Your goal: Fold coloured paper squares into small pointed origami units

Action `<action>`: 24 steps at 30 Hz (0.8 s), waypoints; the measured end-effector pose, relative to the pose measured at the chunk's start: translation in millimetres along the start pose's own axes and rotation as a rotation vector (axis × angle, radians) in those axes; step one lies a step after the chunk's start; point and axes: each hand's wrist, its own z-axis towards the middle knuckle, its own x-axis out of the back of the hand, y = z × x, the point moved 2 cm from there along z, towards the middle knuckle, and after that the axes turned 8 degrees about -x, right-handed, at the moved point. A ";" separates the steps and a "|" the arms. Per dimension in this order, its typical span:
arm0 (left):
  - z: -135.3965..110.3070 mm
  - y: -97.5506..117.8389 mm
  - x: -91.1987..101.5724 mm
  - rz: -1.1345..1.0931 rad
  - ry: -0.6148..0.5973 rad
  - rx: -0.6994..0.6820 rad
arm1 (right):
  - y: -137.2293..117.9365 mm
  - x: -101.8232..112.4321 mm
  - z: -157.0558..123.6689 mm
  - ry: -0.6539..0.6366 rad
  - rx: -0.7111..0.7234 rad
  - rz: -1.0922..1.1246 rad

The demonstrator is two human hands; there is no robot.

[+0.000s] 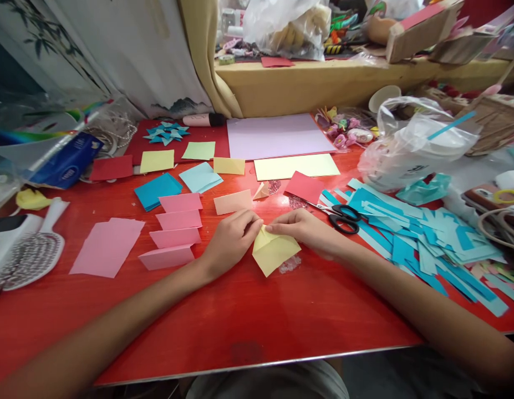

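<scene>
The far corner of the yellow paper (275,252) is covered by the fingertips of the left hand (229,241) and right hand (304,230), so it is unclear whether they pinch it or press it flat. Both forearms run out at the near corners. The hairbrush (30,257) on the left is cut by the frame, as is the heap of blue strips (415,238) on the right. What lies inside the plastic bag (410,144) cannot be made out.
</scene>
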 end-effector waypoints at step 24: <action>0.7 1.1 2.3 -0.089 -0.018 0.061 | 0.5 3.1 1.4 -0.064 -0.017 0.046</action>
